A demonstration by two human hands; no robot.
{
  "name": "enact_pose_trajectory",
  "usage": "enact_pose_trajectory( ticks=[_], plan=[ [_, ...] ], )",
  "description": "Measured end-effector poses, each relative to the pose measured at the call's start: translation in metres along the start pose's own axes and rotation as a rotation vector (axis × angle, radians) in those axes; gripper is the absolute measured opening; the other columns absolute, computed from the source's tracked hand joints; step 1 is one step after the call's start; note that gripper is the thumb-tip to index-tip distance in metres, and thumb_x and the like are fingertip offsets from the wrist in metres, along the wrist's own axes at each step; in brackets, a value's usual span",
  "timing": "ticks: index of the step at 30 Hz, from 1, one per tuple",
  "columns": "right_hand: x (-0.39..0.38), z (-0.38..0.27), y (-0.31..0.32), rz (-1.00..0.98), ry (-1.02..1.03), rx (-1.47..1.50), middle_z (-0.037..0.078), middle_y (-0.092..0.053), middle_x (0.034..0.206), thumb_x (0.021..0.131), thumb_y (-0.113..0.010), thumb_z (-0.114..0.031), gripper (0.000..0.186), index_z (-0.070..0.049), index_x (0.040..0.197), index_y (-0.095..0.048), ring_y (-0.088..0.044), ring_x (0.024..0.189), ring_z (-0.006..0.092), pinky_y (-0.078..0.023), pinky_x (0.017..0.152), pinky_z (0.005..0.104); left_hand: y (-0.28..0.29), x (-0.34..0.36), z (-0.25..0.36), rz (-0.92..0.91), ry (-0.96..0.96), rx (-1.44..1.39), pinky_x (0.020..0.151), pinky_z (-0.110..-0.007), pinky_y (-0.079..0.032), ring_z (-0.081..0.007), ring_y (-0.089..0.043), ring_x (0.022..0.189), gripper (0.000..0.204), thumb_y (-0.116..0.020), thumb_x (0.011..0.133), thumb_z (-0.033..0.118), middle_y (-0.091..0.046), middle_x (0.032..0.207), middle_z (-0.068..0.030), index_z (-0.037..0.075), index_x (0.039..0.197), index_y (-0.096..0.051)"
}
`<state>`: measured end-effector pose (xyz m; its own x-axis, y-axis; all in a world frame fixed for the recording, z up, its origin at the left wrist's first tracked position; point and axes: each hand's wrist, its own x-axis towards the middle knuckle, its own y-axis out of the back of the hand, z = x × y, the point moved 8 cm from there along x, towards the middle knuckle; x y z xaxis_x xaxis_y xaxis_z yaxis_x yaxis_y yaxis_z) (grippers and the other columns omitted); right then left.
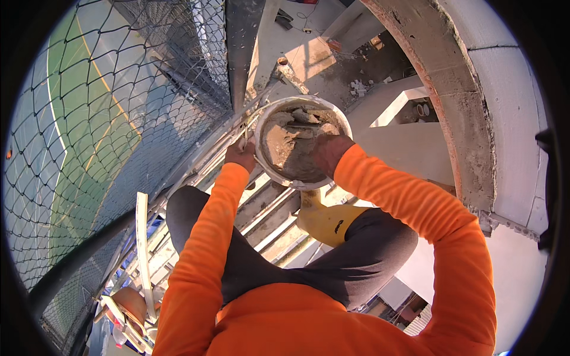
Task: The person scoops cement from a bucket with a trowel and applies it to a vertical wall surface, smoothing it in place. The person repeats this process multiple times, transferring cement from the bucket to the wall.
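Observation:
A round, pale-rimmed bucket [265,169] stands in front of me, part filled with grey-brown mortar [285,148]. My left hand [240,156] is closed at the bucket's left side, by its rim and handle. Reaching over the right side, my right hand [331,154] is curled down inside the bucket, against the mortar. Its fingertips are hidden, so I cannot make out what it grips. Near the bucket's far inner wall, a darker grey lump or blade shape lies on the mortar; its kind is unclear.
Under the bucket run several planks and bars [267,216], with a yellow boot [323,222] on them. Chain-link fence [119,113] rises at left above a green court. A curved concrete wall edge [463,113] bounds the right. A loose pale strip [142,249] leans at lower left.

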<state>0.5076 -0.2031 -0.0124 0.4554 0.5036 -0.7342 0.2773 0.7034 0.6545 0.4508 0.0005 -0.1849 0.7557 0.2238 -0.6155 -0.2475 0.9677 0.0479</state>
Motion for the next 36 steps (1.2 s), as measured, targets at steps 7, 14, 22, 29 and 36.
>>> enact_pose_trajectory(
  ticks=[7, 14, 22, 29, 36],
  plan=[
    [0.008, -0.045, -0.001, -0.055, 0.191, -0.125, 0.01, -0.074, 0.111, 0.096, -0.058, -0.022, 0.026, -0.016, 0.11, -0.079, -0.069, 0.108, 0.0326, -0.059, 0.087, 0.0428, -0.004, -0.016, 0.025, 0.017, -0.189, 0.214, 0.095, -0.043, -0.051, -0.0359, -0.067, 0.112, 0.059, -0.063, 0.097, 0.044, -0.069, 0.119, -0.0265, 0.001, 0.138, -0.059],
    [0.079, 0.001, -0.041, -0.084, 0.053, 0.13, 0.012, -0.077, 0.088, 0.086, -0.069, -0.019, 0.013, -0.01, 0.087, -0.078, -0.075, 0.081, 0.0325, -0.058, 0.069, 0.0443, 0.102, -0.169, 0.086, 0.112, -0.518, -0.073, 0.093, -0.031, -0.052, -0.0163, -0.062, 0.105, 0.06, -0.07, 0.098, 0.018, -0.063, 0.122, -0.0125, 0.003, 0.151, -0.046],
    [0.083, 0.01, -0.039, -0.096, -0.064, -0.04, 0.021, -0.072, 0.113, 0.084, -0.07, -0.015, 0.025, -0.005, 0.107, -0.071, -0.073, 0.101, 0.0366, -0.059, 0.087, 0.0443, 0.394, -0.382, -0.127, 0.823, 0.331, 0.437, 0.071, -0.033, -0.052, -0.015, -0.066, 0.072, 0.037, -0.073, 0.094, 0.04, -0.065, 0.07, -0.0097, 0.006, 0.081, -0.069],
    [0.096, 0.02, -0.052, -0.188, 0.02, -0.206, 0.021, -0.073, 0.11, 0.085, -0.067, -0.019, 0.037, -0.005, 0.12, -0.064, -0.071, 0.102, 0.038, -0.058, 0.09, 0.0468, 0.451, -0.668, -0.282, 1.227, 1.037, 0.755, 0.087, -0.048, -0.055, -0.0392, -0.07, 0.097, 0.022, -0.065, 0.089, 0.031, -0.073, 0.099, -0.0175, 0.016, 0.103, -0.072],
    [0.098, 0.018, -0.041, -0.263, -0.041, -0.258, 0.022, -0.073, 0.108, 0.088, -0.064, -0.02, 0.046, -0.007, 0.132, -0.058, -0.072, 0.101, 0.038, -0.057, 0.088, 0.0478, 0.402, -0.743, -0.356, 1.481, 1.426, 0.476, 0.102, -0.051, -0.049, -0.0379, -0.06, 0.124, 0.039, -0.059, 0.09, 0.028, -0.062, 0.13, -0.018, 0.018, 0.128, -0.065]
  ],
)
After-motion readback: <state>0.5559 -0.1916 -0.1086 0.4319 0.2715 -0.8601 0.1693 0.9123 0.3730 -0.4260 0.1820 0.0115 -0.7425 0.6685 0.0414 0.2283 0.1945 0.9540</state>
